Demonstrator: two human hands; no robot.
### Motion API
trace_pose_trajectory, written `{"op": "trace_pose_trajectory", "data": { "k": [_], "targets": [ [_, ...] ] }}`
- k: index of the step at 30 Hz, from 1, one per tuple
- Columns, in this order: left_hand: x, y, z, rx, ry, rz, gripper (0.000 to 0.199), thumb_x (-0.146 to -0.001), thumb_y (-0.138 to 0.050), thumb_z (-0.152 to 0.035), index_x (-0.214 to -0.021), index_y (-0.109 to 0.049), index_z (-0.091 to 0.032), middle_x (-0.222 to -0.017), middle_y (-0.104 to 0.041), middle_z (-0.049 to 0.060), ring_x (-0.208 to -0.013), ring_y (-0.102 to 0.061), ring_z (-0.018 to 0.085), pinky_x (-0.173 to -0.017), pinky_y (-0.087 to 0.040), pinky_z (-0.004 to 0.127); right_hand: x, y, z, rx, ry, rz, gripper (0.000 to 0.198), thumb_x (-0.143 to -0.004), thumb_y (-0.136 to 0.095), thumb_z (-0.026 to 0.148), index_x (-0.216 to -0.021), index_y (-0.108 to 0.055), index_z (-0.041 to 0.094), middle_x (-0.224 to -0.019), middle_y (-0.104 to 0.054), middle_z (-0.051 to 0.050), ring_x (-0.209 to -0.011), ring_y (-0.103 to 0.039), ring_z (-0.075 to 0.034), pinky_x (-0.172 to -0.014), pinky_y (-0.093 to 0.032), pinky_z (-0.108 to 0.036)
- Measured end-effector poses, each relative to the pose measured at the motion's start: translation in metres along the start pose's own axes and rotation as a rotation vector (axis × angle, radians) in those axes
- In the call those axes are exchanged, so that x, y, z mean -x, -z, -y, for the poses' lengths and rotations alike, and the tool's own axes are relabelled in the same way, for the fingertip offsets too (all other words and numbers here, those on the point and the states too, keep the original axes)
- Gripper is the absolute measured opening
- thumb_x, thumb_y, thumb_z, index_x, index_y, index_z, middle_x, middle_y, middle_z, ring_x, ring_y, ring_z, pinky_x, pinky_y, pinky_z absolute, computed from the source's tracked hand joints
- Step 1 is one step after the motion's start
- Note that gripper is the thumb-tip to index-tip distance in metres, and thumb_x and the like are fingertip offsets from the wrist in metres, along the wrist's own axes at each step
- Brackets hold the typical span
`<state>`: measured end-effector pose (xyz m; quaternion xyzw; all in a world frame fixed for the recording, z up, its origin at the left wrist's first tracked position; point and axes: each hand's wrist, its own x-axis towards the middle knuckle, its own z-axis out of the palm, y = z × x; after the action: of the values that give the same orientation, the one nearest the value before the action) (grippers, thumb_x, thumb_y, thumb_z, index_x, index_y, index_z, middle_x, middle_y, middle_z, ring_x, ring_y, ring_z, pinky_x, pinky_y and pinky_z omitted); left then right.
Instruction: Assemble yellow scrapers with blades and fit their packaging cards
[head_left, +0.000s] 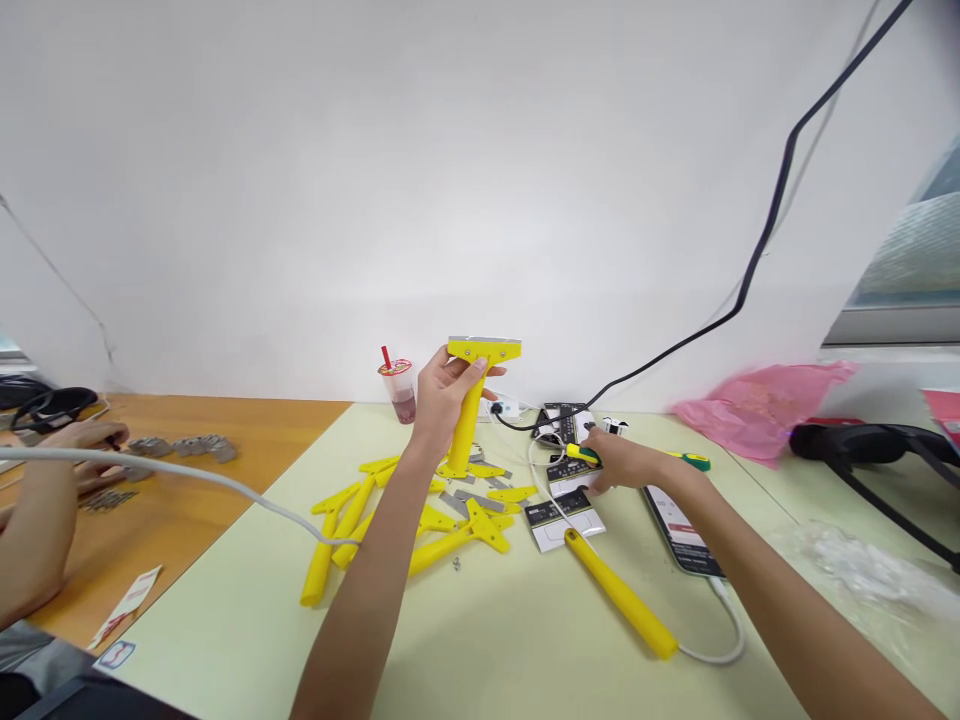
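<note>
My left hand (pixel 442 395) is closed around a yellow scraper (pixel 469 420), held upright with its wide head and metal blade edge on top. Two screws show on the head. My right hand (pixel 619 462) reaches low over the table, its fingers curled at a green-and-yellow tool handle (pixel 583 454); the fingertips are partly hidden. Another green-and-yellow end (pixel 694 461) shows behind the right wrist. Under that hand lie black-and-white printed cards (pixel 564 520). Between my arms are several yellow scraper parts (pixel 480 528), grey blades (pixel 480 500) and small screws (pixel 457 564).
A yellow handle (pixel 622 595) lies in front, near a phone (pixel 682 535) with a white cable. A drink cup (pixel 400 388) stands by the wall. Pink plastic (pixel 757 405) and black glasses (pixel 877 445) lie right. Another person's hands (pixel 90 450) work at the left table.
</note>
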<state>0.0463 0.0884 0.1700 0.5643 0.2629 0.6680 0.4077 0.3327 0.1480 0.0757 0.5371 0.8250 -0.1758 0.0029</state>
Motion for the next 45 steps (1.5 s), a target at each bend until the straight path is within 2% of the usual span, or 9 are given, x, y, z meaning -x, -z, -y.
{"op": "trace_pose_trajectory", "data": {
  "k": [5,9,15,20,24,28,33,38,45],
  "targets": [
    [-0.001,0.000,0.003,0.034,0.001,-0.040,0.046,-0.086,-0.088,-0.042,-0.115,-0.057,-0.022,-0.125,-0.076,0.013,-0.106,-0.082,0.031,-0.051,-0.057,0.022,0.024,0.025,0.018,-0.039,0.071,-0.172,0.043,-0.083,-0.074,0.028,-0.125,-0.070,0.018,-0.127,-0.074,-0.016,-0.113,-0.069,-0.033,-0.092,-0.052,-0.038],
    [0.000,0.000,0.003,0.032,0.009,-0.027,0.045,-0.087,-0.087,-0.041,-0.114,-0.057,-0.022,-0.127,-0.075,0.013,-0.106,-0.082,0.030,-0.051,-0.056,0.021,0.054,0.049,0.037,-0.136,0.172,-0.377,0.019,-0.098,-0.062,0.041,-0.100,-0.068,0.024,-0.086,-0.075,-0.004,-0.072,-0.066,-0.023,-0.065,-0.045,-0.033],
    [0.005,-0.007,0.003,0.008,0.004,-0.013,0.047,-0.086,-0.088,-0.044,-0.113,-0.056,-0.022,-0.123,-0.075,0.011,-0.101,-0.082,0.028,-0.050,-0.054,0.020,0.088,0.065,0.068,-0.380,0.118,-0.584,0.040,-0.093,-0.073,0.062,-0.084,-0.060,0.025,-0.067,-0.066,0.002,-0.048,-0.058,-0.018,-0.048,-0.037,-0.030],
    [0.010,-0.015,0.002,-0.050,-0.037,-0.001,0.046,-0.090,-0.085,-0.046,-0.114,-0.054,-0.023,-0.124,-0.074,0.011,-0.098,-0.083,0.026,-0.051,-0.055,0.021,0.096,0.065,0.082,-0.221,0.136,-0.777,0.062,-0.090,-0.070,0.079,-0.067,-0.054,0.024,-0.054,-0.053,0.002,-0.050,-0.040,-0.015,-0.047,-0.029,-0.031],
    [0.014,-0.020,0.003,-0.142,-0.100,0.020,0.044,-0.092,-0.083,-0.050,-0.111,-0.053,-0.023,-0.122,-0.075,0.012,-0.100,-0.082,0.027,-0.050,-0.055,0.020,0.099,0.063,0.088,-0.099,0.164,-0.805,0.055,-0.107,-0.052,0.062,-0.067,-0.050,0.024,-0.060,-0.058,-0.001,-0.056,-0.046,-0.017,-0.055,-0.033,-0.033],
    [0.015,-0.023,0.006,-0.194,-0.133,0.038,0.044,-0.094,-0.081,-0.052,-0.111,-0.053,-0.023,-0.121,-0.076,0.011,-0.103,-0.082,0.026,-0.052,-0.056,0.020,0.106,0.063,0.093,-0.106,0.235,-0.803,0.027,-0.104,-0.057,0.041,-0.087,-0.063,0.022,-0.081,-0.070,-0.005,-0.067,-0.061,-0.020,-0.062,-0.041,-0.034],
    [0.015,-0.023,0.009,-0.183,-0.131,0.019,0.041,-0.097,-0.079,-0.050,-0.112,-0.052,-0.023,-0.120,-0.076,0.011,-0.098,-0.082,0.025,-0.053,-0.057,0.021,0.114,0.064,0.097,-0.123,0.380,-0.916,0.023,-0.106,-0.062,0.039,-0.102,-0.076,0.021,-0.105,-0.077,-0.010,-0.083,-0.071,-0.023,-0.074,-0.052,-0.036],
    [0.016,-0.026,0.010,-0.161,-0.121,0.015,0.040,-0.097,-0.079,-0.048,-0.111,-0.050,-0.023,-0.120,-0.076,0.011,-0.096,-0.082,0.024,-0.053,-0.058,0.021,0.113,0.060,0.097,-0.076,0.430,-1.098,0.015,-0.104,-0.068,0.034,-0.101,-0.078,0.022,-0.106,-0.078,-0.009,-0.082,-0.072,-0.022,-0.073,-0.055,-0.035],
    [0.019,-0.032,0.013,-0.186,-0.146,0.044,0.038,-0.099,-0.076,-0.048,-0.111,-0.050,-0.023,-0.122,-0.075,0.011,-0.093,-0.082,0.021,-0.053,-0.058,0.021,0.109,0.057,0.094,-0.029,0.447,-1.181,0.012,-0.102,-0.072,0.029,-0.097,-0.078,0.020,-0.108,-0.078,-0.009,-0.081,-0.073,-0.022,-0.072,-0.057,-0.035]
  ]
}}
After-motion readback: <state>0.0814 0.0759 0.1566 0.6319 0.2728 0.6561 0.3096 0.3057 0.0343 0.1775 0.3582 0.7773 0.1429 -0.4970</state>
